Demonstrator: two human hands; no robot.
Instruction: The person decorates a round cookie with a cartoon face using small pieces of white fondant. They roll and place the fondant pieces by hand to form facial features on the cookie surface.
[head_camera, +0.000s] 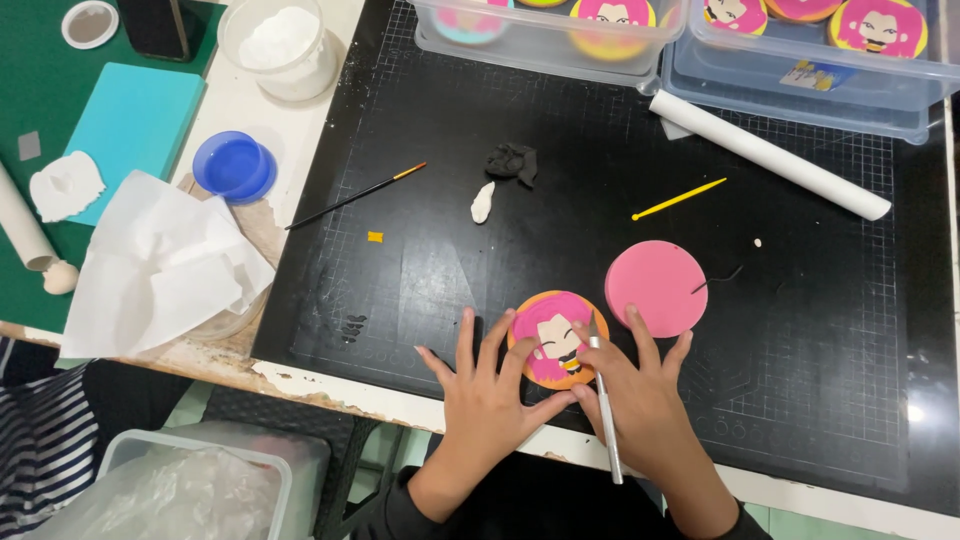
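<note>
Fingers of the left hand (485, 395) are spread against a decorated round disc (556, 339); a thin metal tool (604, 410) is pinched by the right hand (632, 392), near a pink disc (656, 288).

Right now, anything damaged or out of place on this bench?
Yes. The table edge left of the left hand is chipped, its white coating flaking off to bare brown. A crumpled tissue overhangs that worn corner. On the black mat, a tiny orange scrap lies loose. Nothing looks spilled.

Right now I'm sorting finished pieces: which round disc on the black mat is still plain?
The plain pink round disc, right of both hands; the orange disc carries a pink-haired face.
</note>
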